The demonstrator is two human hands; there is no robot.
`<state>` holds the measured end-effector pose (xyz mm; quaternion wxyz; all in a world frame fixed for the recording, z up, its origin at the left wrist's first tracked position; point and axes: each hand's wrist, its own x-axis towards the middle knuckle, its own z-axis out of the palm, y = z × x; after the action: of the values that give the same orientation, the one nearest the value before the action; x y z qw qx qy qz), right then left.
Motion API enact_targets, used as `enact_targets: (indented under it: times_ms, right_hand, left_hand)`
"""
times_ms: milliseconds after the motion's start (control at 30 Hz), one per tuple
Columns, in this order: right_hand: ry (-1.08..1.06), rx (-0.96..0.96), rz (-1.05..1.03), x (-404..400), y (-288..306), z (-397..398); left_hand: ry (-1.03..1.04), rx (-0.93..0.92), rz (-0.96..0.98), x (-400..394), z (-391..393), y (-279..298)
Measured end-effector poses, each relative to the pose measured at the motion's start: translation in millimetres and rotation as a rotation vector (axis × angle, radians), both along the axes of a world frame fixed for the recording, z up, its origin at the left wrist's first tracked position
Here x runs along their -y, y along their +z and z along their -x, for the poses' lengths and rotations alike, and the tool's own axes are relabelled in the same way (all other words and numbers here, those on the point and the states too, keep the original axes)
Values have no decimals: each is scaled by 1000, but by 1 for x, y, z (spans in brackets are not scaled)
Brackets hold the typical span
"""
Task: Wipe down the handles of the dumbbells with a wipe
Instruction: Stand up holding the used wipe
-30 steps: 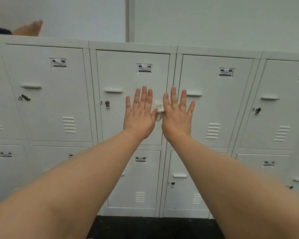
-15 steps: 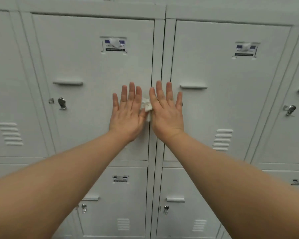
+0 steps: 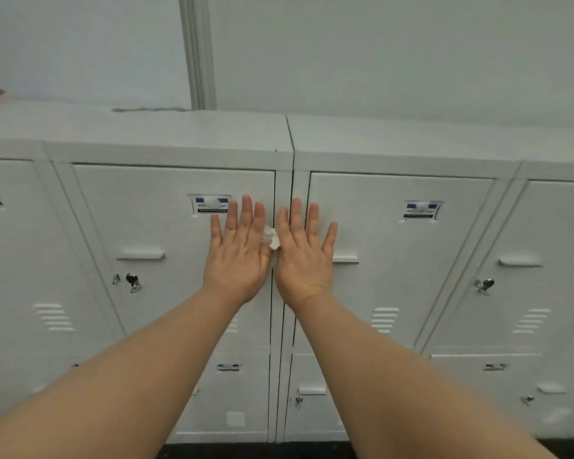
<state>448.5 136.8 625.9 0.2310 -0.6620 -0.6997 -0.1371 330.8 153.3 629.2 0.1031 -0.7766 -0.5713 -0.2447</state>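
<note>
Crumpled white wipe (image 3: 271,239), a small wad of tissue-like material, is sitting between the two raised hands, at the level of their index fingers and in front of the seam where two locker units meet. Dumbbells are not appearing anywhere in this view.

At the far left, a row of pale grey metal lockers (image 3: 166,246) is filling the scene, each door carrying a recessed pull, a small chrome key lock (image 3: 132,280) and a set of louvred vents. A white label with a blue stripe (image 3: 210,205) is sitting near the top of the left-centre door, and the fingertips of the left hand are partly overlapping it.

The person's left hand (image 3: 237,256) is being held up with its back toward the camera, its fingers (image 3: 246,213) straight and pointing upward, lying close together with the little finger slightly apart. Its thumb side is touching the wipe, though whether the thumb is pinching it cannot be told.

The right hand (image 3: 304,260) is rising just beside it, also back to the camera, its fingers (image 3: 296,217) straight and a little fanned, the little finger angled outward. The wipe is tucked against its index-finger edge, and the hold there is likewise hidden.

Further right, a second blue-striped label (image 3: 420,209) is showing on the next door, with another chrome lock (image 3: 484,284) beyond it. A plain pale wall (image 3: 395,51) is standing behind the lockers.
</note>
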Motion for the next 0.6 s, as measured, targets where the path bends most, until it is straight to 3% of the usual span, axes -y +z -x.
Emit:
enact_targets:
  times_ms: [400,600]
  right_hand:
    - [-34,67,-34,34,247,-3]
    - [-46,67,-52,38,297,-3]
  left_hand:
    - [21,52,-93,18,-8,228]
    - [31,77,-115,19,-11,275]
